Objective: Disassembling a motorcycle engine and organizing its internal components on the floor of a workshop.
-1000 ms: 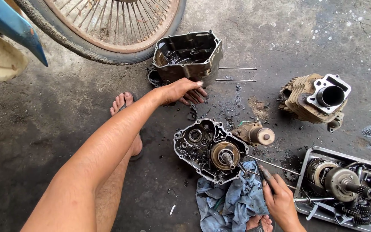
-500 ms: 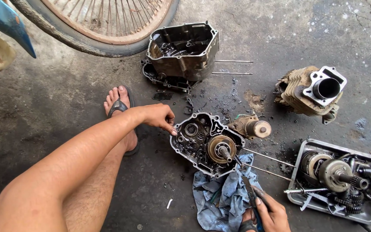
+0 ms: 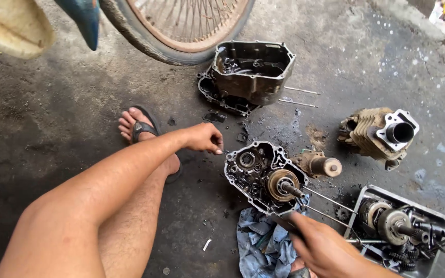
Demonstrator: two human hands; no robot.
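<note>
Pinched grip: your left hand nips something tiny, just left of the greasy cast-metal crankcase half on the oily concrete floor. Your right hand clamps a thin flat tool at its lower edge, over a crumpled blue rag.

Floor was rough matt concrete, oil-stained. Crankcase half was dull cast metal, greasy and dark, its shaft hub brownish metal. Empty case looked like grimy matt metal. Finned cylinder was dirty cast metal with a smoother grey flange. Rag was crumpled blue cloth. Sandal looked rubbery, matt black.
</note>
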